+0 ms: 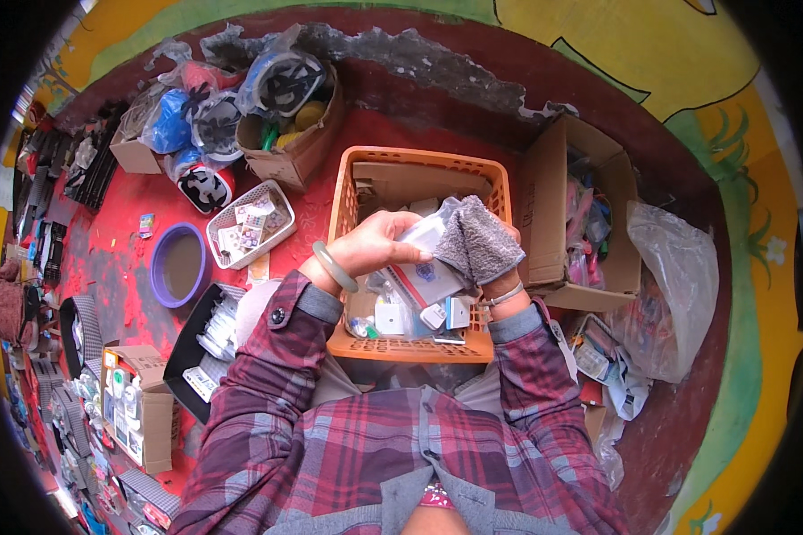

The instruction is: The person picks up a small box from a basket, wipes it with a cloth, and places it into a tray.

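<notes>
Both hands are over an orange plastic basket (419, 156). Thumb and fingers of my left hand (372, 250) are closed on a clear plastic packet (428, 230) with pale contents that I cannot make out. A grey fuzzy cloth (480, 239) drapes over my right hand (506, 290); its fingers are mostly hidden, but the cloth appears gripped in them. The cloth's edge touches the packet. Below the hands, the basket holds a flat white-and-red packet (426, 281), small white boxes (389, 317) and other plastic-wrapped items.
Right of the basket stands an open cardboard box (553, 205) with colourful items, beside a clear plastic bag (678, 285). On the left are a white basket (285, 227), a purple basin (156, 267), a black tray (183, 357) and another cardboard box (156, 428). A full carton (281, 165) sits by the wall.
</notes>
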A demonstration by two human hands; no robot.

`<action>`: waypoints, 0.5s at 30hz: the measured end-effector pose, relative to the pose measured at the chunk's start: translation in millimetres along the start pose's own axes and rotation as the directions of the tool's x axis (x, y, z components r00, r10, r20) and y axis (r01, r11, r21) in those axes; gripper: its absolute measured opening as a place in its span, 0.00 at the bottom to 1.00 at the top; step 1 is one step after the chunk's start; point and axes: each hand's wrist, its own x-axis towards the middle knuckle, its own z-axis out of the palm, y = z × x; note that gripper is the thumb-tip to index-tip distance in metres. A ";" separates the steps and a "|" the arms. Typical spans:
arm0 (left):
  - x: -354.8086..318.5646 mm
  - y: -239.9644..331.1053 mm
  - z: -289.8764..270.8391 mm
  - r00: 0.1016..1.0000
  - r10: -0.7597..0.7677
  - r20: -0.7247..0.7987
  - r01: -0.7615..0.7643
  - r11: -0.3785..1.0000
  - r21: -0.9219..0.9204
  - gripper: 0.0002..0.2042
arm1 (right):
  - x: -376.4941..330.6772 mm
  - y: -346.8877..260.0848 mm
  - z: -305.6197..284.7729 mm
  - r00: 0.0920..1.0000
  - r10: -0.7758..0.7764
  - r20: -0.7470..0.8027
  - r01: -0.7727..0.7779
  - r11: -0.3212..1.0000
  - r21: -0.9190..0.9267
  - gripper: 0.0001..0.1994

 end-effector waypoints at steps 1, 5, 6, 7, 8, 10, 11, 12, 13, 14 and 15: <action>0.8 0.0 0.0 1.000 0.001 0.002 -0.001 1.000 0.012 0.16 | -0.1 -4.5 -1.5 0.999 0.033 0.002 -0.033 0.999 -0.004 0.22; -0.6 -8.0 3.1 0.993 0.104 -0.058 -0.095 0.985 0.146 0.23 | 17.0 -39.7 0.1 0.976 -0.026 0.217 0.187 0.615 -0.766 0.20; 2.3 -7.8 6.8 0.985 0.158 -0.068 -0.141 0.968 0.205 0.25 | 14.7 3.4 -3.3 0.939 -0.188 0.289 0.344 0.452 -0.823 0.19; 5.0 -6.5 8.7 0.980 0.184 -0.071 -0.140 0.903 0.406 0.32 | 9.9 23.0 -2.0 0.981 -0.109 0.158 0.185 0.753 -0.631 0.17; 5.9 -3.9 11.4 0.974 0.212 -0.073 -0.129 0.796 0.591 0.38 | 5.2 42.8 0.2 0.999 -0.032 0.024 0.038 0.946 -0.322 0.14; 7.9 -5.9 15.7 0.956 0.285 -0.075 -0.114 0.591 0.799 0.49 | 3.4 48.5 2.8 0.998 0.060 0.014 -0.056 0.973 -0.226 0.13; 8.5 -10.9 19.5 0.942 0.328 -0.071 -0.118 0.522 0.845 0.53 | 4.7 49.1 3.8 0.997 0.064 0.049 -0.046 0.950 -0.310 0.13; 9.2 -13.5 22.8 0.927 0.370 -0.064 -0.119 0.450 0.885 0.57 | 3.7 53.0 5.1 0.995 0.079 0.054 -0.061 0.959 -0.276 0.12; 10.0 -13.6 25.1 0.932 0.355 -0.072 -0.105 0.456 0.884 0.59 | 2.7 56.7 6.3 0.994 0.094 0.059 -0.077 0.967 -0.242 0.12; 10.3 -14.2 26.9 0.937 0.341 -0.083 -0.090 0.462 0.882 0.61 | 1.8 58.9 10.6 0.992 0.118 0.042 -0.114 0.990 -0.086 0.12; 11.1 -14.5 28.6 0.941 0.326 -0.094 -0.075 0.468 0.880 0.62 | 0.3 59.7 8.9 0.987 0.152 0.053 -0.153 0.988 0.014 0.12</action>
